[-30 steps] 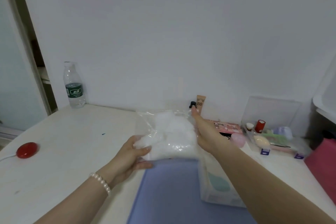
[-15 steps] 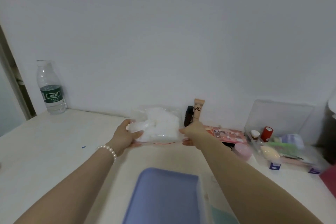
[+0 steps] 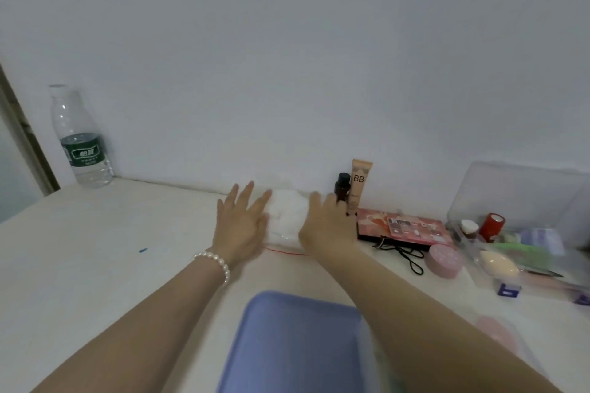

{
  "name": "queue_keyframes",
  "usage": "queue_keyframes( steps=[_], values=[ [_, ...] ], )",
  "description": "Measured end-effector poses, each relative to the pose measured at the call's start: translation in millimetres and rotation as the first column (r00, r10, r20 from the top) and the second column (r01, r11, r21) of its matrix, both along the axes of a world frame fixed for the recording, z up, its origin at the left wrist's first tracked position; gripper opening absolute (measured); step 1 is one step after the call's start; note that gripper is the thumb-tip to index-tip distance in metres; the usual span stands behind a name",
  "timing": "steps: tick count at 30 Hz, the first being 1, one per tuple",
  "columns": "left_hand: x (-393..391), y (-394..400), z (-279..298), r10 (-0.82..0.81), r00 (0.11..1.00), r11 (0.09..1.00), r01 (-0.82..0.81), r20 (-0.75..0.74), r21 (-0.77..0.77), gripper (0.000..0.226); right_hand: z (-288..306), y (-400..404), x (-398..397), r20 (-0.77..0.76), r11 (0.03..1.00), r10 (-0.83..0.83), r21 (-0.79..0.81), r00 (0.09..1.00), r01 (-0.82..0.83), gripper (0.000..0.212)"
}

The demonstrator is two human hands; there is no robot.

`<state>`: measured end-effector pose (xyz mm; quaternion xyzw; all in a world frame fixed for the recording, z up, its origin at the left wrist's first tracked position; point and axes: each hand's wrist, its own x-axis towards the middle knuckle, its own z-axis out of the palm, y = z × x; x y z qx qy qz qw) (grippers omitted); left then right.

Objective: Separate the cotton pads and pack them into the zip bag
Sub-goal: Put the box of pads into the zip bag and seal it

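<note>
The clear zip bag [image 3: 287, 217], stuffed with white cotton pads and edged by a red seal line, lies flat on the white table [image 3: 111, 249] near the wall. My left hand [image 3: 241, 223] is spread with straight fingers over the bag's left side. My right hand [image 3: 325, 223] lies flat over its right side, its fingers blurred. Neither hand grips the bag. Both hands hide the bag's side edges.
A blue tray [image 3: 293, 344] sits close in front of me. A water bottle [image 3: 81, 137] stands far left by the wall. A dark small bottle [image 3: 342, 186], a BB cream tube [image 3: 359, 188], a pink palette [image 3: 402, 228], a pink round case [image 3: 445, 260] and a clear organizer [image 3: 526, 252] crowd the right.
Both hands carried the bag forward from above the tray and set it down by the wall. They let go of it and now lie flat with straight fingers.
</note>
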<state>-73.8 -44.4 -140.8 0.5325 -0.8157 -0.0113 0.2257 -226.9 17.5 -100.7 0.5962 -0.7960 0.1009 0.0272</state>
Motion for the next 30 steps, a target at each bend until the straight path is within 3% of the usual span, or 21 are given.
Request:
queue_keyframes(
  steps=[1, 3, 5, 8, 12, 14, 16, 20, 24, 26, 28, 30],
  values=[
    [-4, 0, -3, -0.038, 0.996, 0.998, 0.034, 0.078, 0.06, 0.059, -3, 0, 5, -0.037, 0.992, 0.122, 0.046, 0.992, -0.12, 0.056],
    [-9, 0, -10, -0.073, 0.979, 0.976, 0.031, 0.189, 0.213, 0.051, -11, -2, 7, 0.066, 0.931, 0.241, 0.267, 0.968, -0.25, 0.058],
    [-11, 1, -15, -0.098, 0.968, 0.96, 0.031, 0.232, 0.278, 0.052, -17, -5, 1, 0.188, 0.864, 0.192, 0.433, 0.963, -0.257, 0.061],
    [-9, 1, -14, -0.113, 0.949, 0.95, 0.016, 0.295, 0.311, 0.053, -26, -11, -9, 0.192, 0.822, 0.189, 0.506, 0.963, -0.262, 0.063],
    [-10, 20, 14, -0.085, 0.94, 0.977, 0.014, 0.331, 0.212, 0.055, 5, 7, -21, 0.308, 0.852, 0.219, 0.402, 0.926, -0.335, 0.064],
    [-12, 49, 33, -0.161, 0.932, 0.979, 0.108, 0.324, 0.175, 0.055, 33, 36, -45, 0.394, 0.891, 0.225, 0.288, 0.891, -0.352, 0.062],
    [-13, 90, 46, -0.287, 0.907, 0.95, 0.229, 0.308, 0.21, 0.057, 62, 80, -75, 0.369, 0.886, 0.237, 0.298, 0.899, -0.356, 0.066],
    [-11, 179, 55, -0.455, 0.864, 0.841, 0.336, 0.217, 0.424, 0.075, 88, 192, -126, 0.231, 0.819, 0.167, 0.508, 0.958, -0.266, 0.094],
    [-11, 227, 35, -0.415, 0.872, 0.788, 0.202, 0.26, 0.582, 0.113, 61, 263, -148, 0.3, 0.81, 0.075, 0.538, 0.951, -0.234, 0.143],
    [-9, 233, 24, -0.368, 0.878, 0.794, 0.126, 0.306, 0.595, 0.125, 37, 277, -148, 0.327, 0.87, 0.06, 0.446, 0.943, -0.21, 0.139],
    [-4, 238, 15, -0.322, 0.883, 0.815, 0.074, 0.343, 0.575, 0.117, 14, 284, -142, 0.349, 0.947, 0.063, 0.276, 0.935, -0.167, 0.118],
    [2, 240, 8, -0.286, 0.877, 0.834, 0.028, 0.387, 0.552, 0.126, 0, 285, -129, 0.372, 0.988, 0.043, 0.121, 0.927, -0.094, 0.103]
  ],
)
